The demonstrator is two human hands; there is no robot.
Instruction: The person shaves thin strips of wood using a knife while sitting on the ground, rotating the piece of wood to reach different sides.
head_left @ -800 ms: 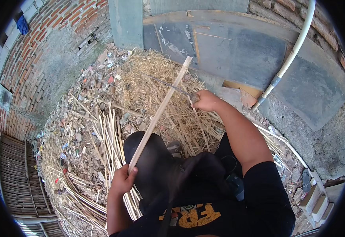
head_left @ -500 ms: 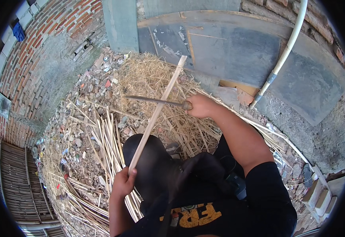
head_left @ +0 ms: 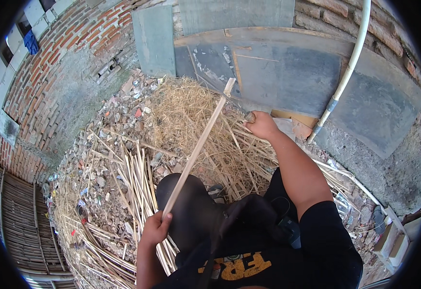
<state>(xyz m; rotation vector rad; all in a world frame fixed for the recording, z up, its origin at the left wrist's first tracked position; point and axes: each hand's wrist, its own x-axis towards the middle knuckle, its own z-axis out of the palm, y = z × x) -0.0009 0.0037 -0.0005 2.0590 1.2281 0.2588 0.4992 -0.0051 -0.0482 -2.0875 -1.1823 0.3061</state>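
My left hand (head_left: 155, 229) is closed round the lower end of a long, flat, pale strip of bamboo or wood (head_left: 197, 150), beside my left knee. The strip slants up and away to the right, passing over the knee. In my right hand (head_left: 262, 127) is the handle of a long-bladed knife (head_left: 250, 117). Its blade points left and lies across the strip close to the far end, apparently touching it. Much of the blade is foreshortened and hard to see.
Cut strips (head_left: 136, 178) lie in a bundle left of my knee. A heap of curly shavings (head_left: 181, 113) covers the rubble ahead. Dark panels (head_left: 287, 72) lean against the brick wall, with a pale pipe (head_left: 348, 72) at the right. A bamboo screen (head_left: 20, 216) stands at left.
My right hand has moved away from me and slightly right, carrying the knife from the strip's upper middle to near its far end. My left hand keeps hold of the strip.
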